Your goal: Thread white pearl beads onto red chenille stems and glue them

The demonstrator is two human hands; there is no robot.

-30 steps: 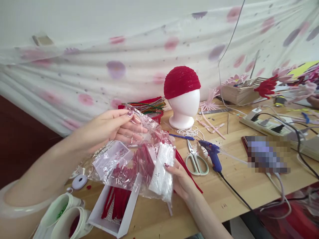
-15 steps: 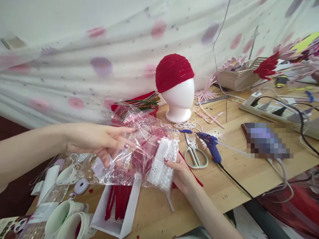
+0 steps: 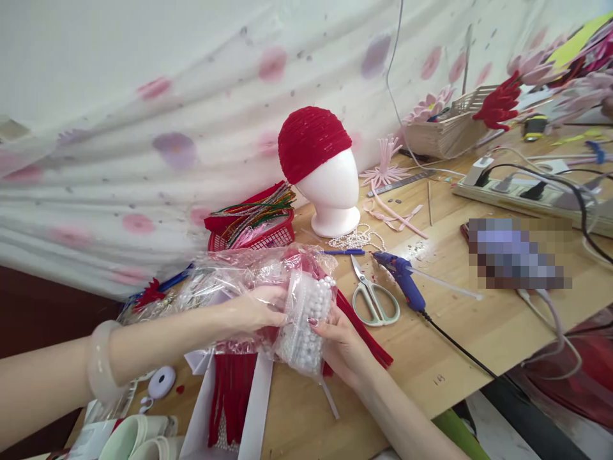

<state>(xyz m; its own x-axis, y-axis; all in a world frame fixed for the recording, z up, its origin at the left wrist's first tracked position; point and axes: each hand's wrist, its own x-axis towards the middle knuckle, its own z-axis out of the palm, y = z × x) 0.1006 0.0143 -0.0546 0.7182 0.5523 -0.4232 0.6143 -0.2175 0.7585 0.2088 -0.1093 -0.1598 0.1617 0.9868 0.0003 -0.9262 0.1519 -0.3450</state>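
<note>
One curtain, white with pink and purple blots, hung behind everything I saw. One wooden table carried the rest.

One foam head stood upright near the back edge, wearing one red cap. One red basket sat just left of it, full of coloured wires that I could not count. One woven tray lay far right at the back, and one power strip in front of it.

One clear bag lay in the middle of the table, crumpled, with red stuff inside. My left hand was reaching into it, fingers curled; whether they had closed on anything I could not tell through the plastic. One pale bangle sat on that wrist.

One small packet of white pearls stood at the bag's right end, well in front of the head. My right hand was clamped on it, thumb on the front and fingers behind.

One bundle of red strips lay on white card below the hands.

One pair of scissors, one blue glue gun, one blue pen and one white tape measure lay flat, apart from each other.
</note>
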